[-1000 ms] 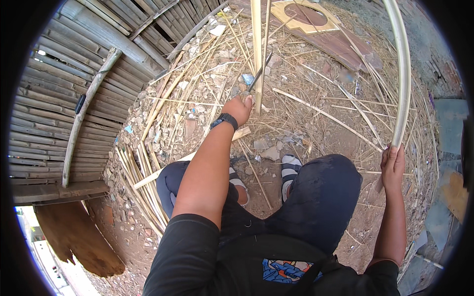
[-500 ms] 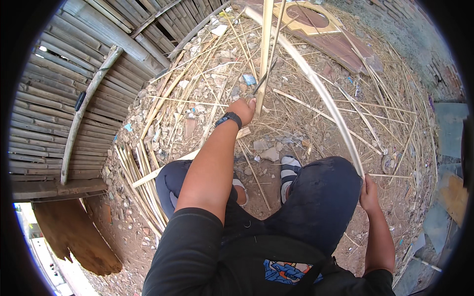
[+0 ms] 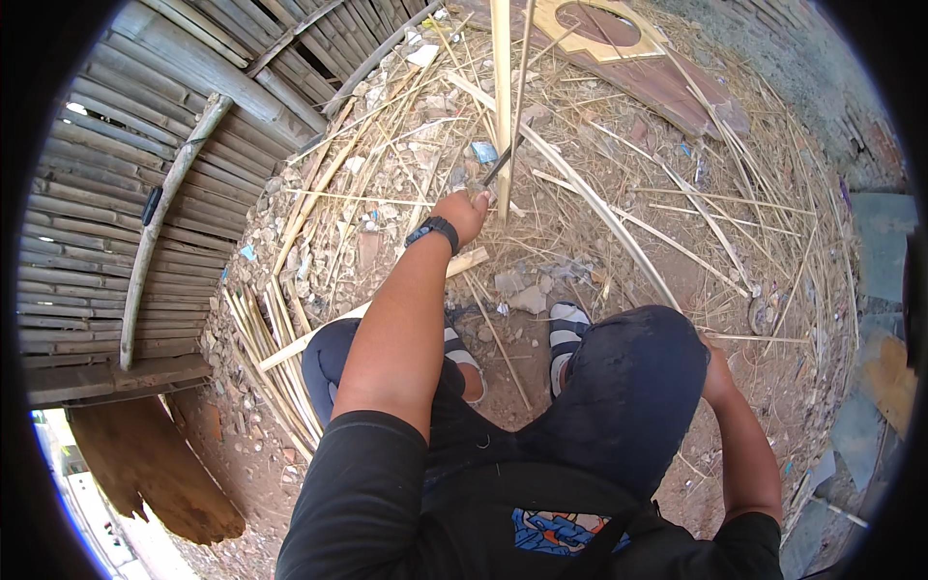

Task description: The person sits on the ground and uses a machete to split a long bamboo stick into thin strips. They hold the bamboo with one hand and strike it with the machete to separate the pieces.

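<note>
My left hand (image 3: 464,217), with a watch on its wrist, is closed around a narrow dark knife (image 3: 504,162). The blade points up and away, close against an upright pale bamboo piece (image 3: 502,106); a thin stick (image 3: 522,87) rises beside it. A long pale bamboo strip (image 3: 592,198) slants from the far middle toward my right knee and passes out of sight there. Beside that knee, my right hand (image 3: 716,375) is closed on the strip's near end, its fingers partly hidden by my leg.
Cut bamboo strips (image 3: 275,358) lie bundled at my left. A bamboo wall (image 3: 126,222) with a leaning pole stands farther left. Rubble and loose strips cover the ground. A brown board (image 3: 667,92) with a round cutout lies far right, near a rough wall (image 3: 822,87).
The long strip has slid back past my right knee, its far end now lower and nearer. My right hand has gone partly behind the knee. My left hand has shifted slightly left.
</note>
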